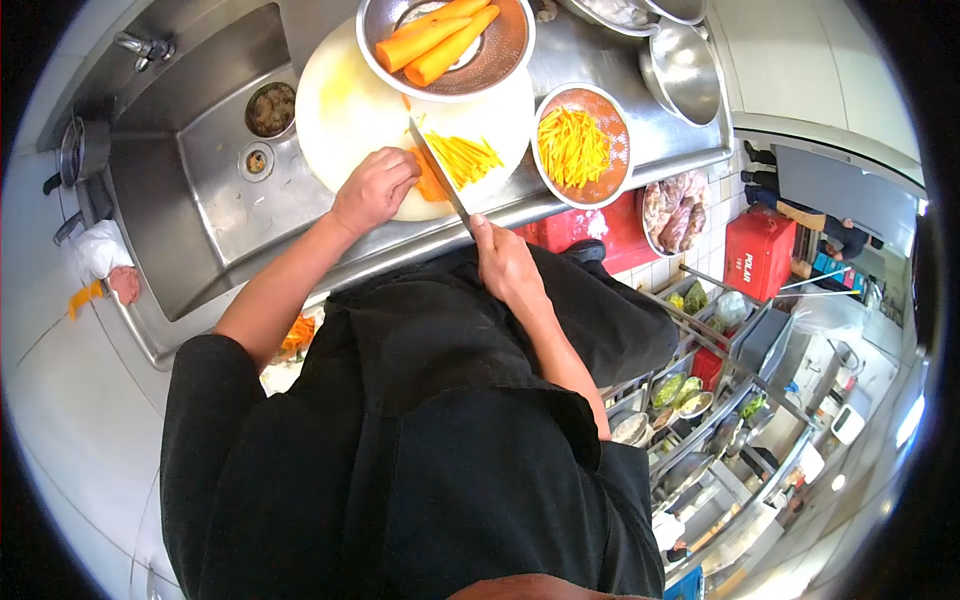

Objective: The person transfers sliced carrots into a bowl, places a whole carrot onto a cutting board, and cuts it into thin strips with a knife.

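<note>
My right hand (508, 262) is closed round the handle of a kitchen knife (440, 170), its blade slanting up and left across the round cutting board (335, 120). Left of the blade, my left hand (378, 188) has its fingers curled and pressed onto a piece of carrot (431, 180). On the blade's other side lies a pile of carrot strips (462, 156). Whole peeled carrots (440, 45) rest in a metal colander (512, 72) at the board's far edge. To the right, more shredded carrot (573, 147) fills part of a second colander (624, 150).
A steel sink (170, 215) with a tap (145, 48) lies to the left. Metal bowls (684, 72) stand at the counter's far right. Below that edge is a bowl of raw meat (677, 215) by a red surface (625, 230). A red cooler box (760, 252) and racks of food stand farther right.
</note>
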{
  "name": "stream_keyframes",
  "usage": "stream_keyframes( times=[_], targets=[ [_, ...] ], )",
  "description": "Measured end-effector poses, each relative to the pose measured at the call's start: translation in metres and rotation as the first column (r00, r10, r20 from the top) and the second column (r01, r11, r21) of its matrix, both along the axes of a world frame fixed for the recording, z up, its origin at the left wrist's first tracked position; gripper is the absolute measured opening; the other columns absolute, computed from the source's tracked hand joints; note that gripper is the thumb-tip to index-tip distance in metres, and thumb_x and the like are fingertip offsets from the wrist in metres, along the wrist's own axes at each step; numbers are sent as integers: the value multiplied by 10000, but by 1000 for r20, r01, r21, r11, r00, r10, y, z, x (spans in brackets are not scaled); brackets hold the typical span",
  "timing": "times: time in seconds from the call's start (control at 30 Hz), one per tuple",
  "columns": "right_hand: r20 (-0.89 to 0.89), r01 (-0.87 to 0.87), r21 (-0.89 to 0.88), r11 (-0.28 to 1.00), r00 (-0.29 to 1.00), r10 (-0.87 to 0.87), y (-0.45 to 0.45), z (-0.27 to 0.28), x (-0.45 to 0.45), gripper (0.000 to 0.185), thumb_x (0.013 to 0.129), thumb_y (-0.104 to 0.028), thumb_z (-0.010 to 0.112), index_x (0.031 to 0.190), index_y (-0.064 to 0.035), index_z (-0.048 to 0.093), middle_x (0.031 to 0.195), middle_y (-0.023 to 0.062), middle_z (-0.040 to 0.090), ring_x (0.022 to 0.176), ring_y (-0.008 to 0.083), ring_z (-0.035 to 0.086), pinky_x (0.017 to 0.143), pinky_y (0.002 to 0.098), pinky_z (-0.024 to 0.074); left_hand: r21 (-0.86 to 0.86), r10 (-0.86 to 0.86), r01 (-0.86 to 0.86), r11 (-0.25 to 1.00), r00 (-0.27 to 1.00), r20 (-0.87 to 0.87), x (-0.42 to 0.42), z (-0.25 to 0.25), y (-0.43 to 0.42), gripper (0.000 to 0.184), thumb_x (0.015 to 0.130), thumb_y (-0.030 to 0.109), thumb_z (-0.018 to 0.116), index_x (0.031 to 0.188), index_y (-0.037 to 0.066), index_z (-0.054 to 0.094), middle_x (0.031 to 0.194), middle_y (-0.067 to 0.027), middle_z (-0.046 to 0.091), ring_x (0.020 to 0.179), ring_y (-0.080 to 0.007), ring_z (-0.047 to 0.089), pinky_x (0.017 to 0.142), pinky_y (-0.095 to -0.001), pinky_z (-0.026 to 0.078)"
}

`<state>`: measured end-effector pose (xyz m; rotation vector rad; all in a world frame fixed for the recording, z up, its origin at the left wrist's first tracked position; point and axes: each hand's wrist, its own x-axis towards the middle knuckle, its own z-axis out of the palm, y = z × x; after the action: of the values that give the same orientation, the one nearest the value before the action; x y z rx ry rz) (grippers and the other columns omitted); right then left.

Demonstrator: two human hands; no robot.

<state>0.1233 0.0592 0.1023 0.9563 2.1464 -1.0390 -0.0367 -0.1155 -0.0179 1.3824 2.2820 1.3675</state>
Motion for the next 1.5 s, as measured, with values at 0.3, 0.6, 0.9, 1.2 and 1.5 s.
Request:
stream_keyframes(
  times=[0.3, 0.6, 0.9, 1.2, 1.5],
  targets=[
    [-37, -1, 47, 999, 999, 3, -10, 26, 16, 613, 1113, -492, 338, 1264, -9, 685, 1115, 368, 663, 1146, 529, 606, 1004, 587, 461, -19, -38, 35, 999, 991, -125, -4, 1, 4, 152, 844, 47, 691, 993, 18, 681, 1029, -118, 680, 985, -300, 641, 845, -406, 505],
    [-83, -78, 121, 990, 993, 88, -16, -7, 17, 583, 1117, -462, 327, 1268, -35, 695, 1059, 347, 684, 1075, 528, 637, 961, 592, 494, -61, -50, 43, 997, 992, -118, 0, 0, 2, 154, 881, 52, 666, 1028, 5, 677, 1051, -136, 680, 1016, -316, 644, 886, -414, 502],
    [-88, -22, 73, 997, 996, 28, -11, 19, 18, 579, 1113, -480, 334, 1301, -59, 684, 1062, 341, 691, 1085, 532, 631, 974, 594, 490, -38, -25, 22, 999, 998, -64, 0, -3, 0, 161, 888, 45, 676, 1040, -4, 690, 1065, -151, 689, 1048, -339, 648, 945, -426, 497],
    [-106, -84, 133, 988, 989, 99, -12, 2, 3, 598, 1116, -477, 326, 1233, -32, 708, 1036, 345, 691, 1049, 534, 641, 946, 610, 494, 16, 5, -4, 1000, 995, -100, -2, -6, 2, 146, 874, 43, 704, 1013, 0, 700, 1029, -146, 693, 1017, -334, 659, 932, -421, 503],
    [-75, -89, 158, 983, 992, 102, -22, -11, 6, 602, 1117, -471, 321, 1216, -26, 714, 1015, 350, 690, 1022, 537, 650, 936, 620, 498, 32, 57, -57, 998, 998, -12, 5, -1, 0, 131, 864, 34, 736, 981, -6, 693, 1015, -151, 693, 983, -339, 667, 904, -421, 525]
  ],
)
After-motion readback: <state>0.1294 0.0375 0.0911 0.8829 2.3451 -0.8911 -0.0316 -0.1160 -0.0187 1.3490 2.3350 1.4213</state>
